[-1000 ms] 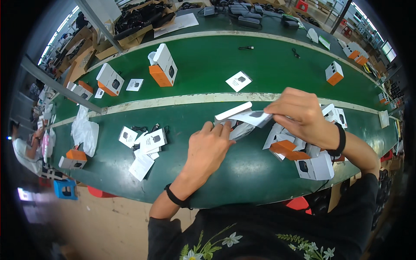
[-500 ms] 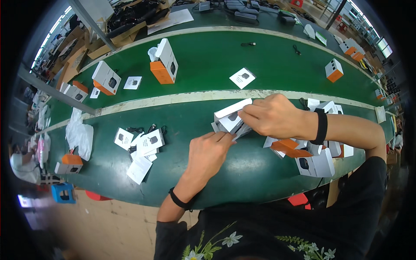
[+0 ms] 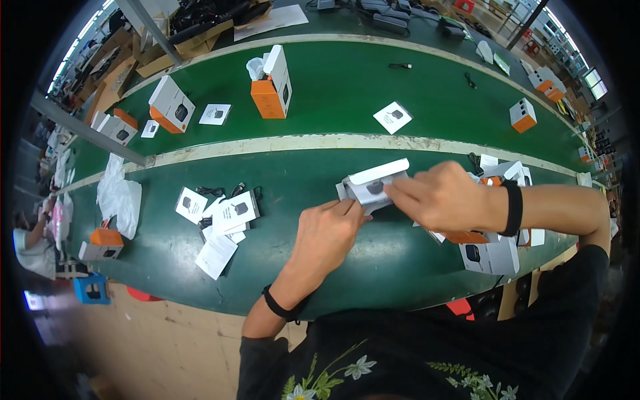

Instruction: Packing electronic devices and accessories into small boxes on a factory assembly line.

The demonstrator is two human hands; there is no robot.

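— Hands on what?
— My left hand and right hand pinched a small white box above the green table.
— Doing it well?
— I judged steady, even grip best.
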